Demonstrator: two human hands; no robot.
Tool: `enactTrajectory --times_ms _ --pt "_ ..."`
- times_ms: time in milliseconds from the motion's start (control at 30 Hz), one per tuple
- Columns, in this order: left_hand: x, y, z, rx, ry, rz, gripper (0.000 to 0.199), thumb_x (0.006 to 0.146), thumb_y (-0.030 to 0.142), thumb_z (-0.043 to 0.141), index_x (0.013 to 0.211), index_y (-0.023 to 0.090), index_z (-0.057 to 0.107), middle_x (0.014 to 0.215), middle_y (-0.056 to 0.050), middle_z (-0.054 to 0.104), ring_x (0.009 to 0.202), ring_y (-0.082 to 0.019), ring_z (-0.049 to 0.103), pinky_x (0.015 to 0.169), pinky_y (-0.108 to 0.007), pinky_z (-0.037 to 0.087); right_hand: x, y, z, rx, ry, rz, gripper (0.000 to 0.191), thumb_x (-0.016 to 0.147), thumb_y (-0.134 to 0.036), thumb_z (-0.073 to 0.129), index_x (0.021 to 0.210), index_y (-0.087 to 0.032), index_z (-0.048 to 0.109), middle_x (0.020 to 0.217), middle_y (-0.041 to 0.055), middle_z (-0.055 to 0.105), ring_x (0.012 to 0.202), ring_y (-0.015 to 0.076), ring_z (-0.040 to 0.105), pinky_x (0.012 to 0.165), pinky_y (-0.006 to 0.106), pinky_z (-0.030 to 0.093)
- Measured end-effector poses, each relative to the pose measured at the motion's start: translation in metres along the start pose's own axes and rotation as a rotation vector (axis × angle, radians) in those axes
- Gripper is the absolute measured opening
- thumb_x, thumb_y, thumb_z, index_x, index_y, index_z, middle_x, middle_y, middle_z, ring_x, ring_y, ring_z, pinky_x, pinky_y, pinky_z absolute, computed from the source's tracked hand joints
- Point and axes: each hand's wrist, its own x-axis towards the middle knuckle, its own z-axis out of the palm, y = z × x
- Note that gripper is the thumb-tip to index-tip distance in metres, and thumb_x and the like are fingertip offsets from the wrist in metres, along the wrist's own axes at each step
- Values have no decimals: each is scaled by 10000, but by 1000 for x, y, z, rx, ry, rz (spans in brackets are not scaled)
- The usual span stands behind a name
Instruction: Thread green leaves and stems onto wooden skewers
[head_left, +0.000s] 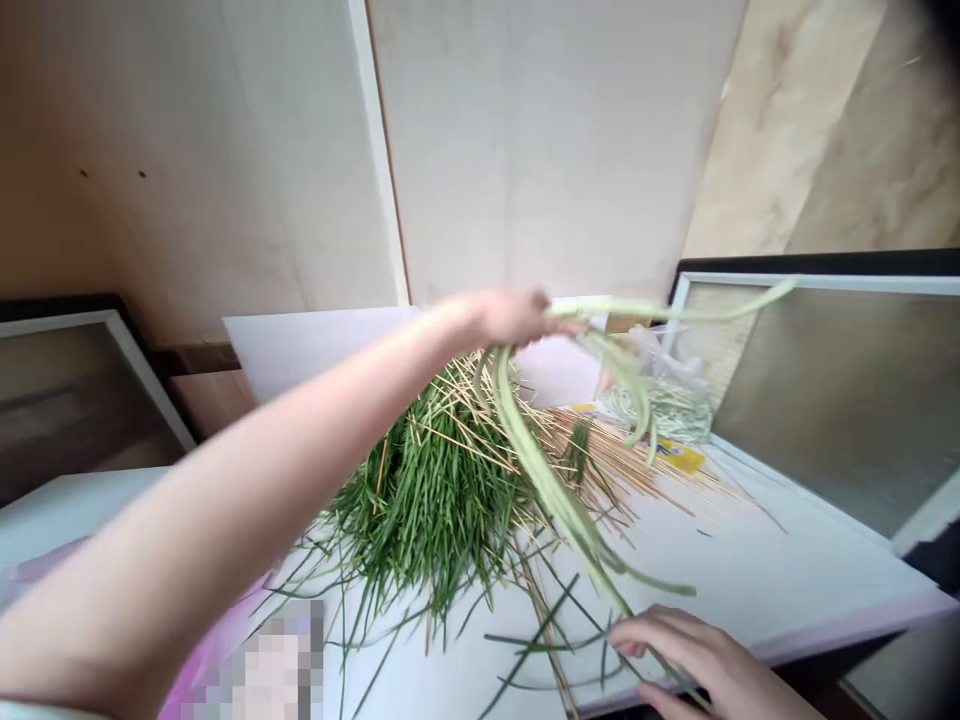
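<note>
light: bright, even | shadows: faint | blur: raised leaves (525, 465) | pixelated: 1 patch (259, 665), lower left

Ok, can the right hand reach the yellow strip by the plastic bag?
Probably yes. The right hand is at the front of the white table, with mostly bare tabletop up to the yellow strip. Only the pale green leaves hanging from the left hand and some dry straws lie between.

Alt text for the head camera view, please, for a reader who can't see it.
The left hand raises long pale green strips over a heap of green grass blades and dry straw on a white table; the right hand lies at their lower ends.
</note>
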Motion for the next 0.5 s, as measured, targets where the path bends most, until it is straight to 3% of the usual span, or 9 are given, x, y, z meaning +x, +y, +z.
enactTrajectory --times_ms 67,133,200,267,367,500 --pt "-22 -28 63 -143 -146 -9 467 909 616 596 965 163 693 787 -72 674 707 -209 650 607 -368 470 -8 11 0 54 -29 97 274 969 -282 591 1205 -404 658 1170 18 734 1089 229 709 943 308 588" --pt "-46 -55 125 -187 -215 -44 442 916 614 555 947 192 684 775 -57 677 670 -211 635 581 -353 468 -7 19 7 88 -58 137 221 981 -240 537 1120 -350 669 1119 34 726 1062 234 700 926 338 583" --pt "-68 -78 177 -155 -192 -70 384 901 591 564 859 223 664 776 -49 680 699 -229 643 613 -349 474 -2 22 22 54 -32 130 219 944 -206 563 1104 -315 666 1127 52 709 1068 255 677 917 380 572" --pt "-84 -95 211 -123 -147 -113 359 893 571 564 797 229 615 784 -70 678 756 -263 649 675 -367 471 2 21 43 -22 25 118 321 877 -222 662 1188 -302 650 1226 78 676 1134 296 632 944 435 547" --pt "-99 -112 226 -120 -97 -157 376 921 585 484 800 240 570 795 -63 669 748 -258 637 691 -359 455 3 13 77 -117 104 90 490 836 -277 746 1305 -307 607 1331 89 635 1210 332 574 998 488 496" --pt "-115 -129 201 -155 -57 -192 443 919 657 451 871 240 594 718 -8 600 652 -214 566 605 -320 413 -2 11 103 -212 201 66 367 954 -266 620 1319 -305 595 1323 78 639 1206 313 574 1007 489 465"
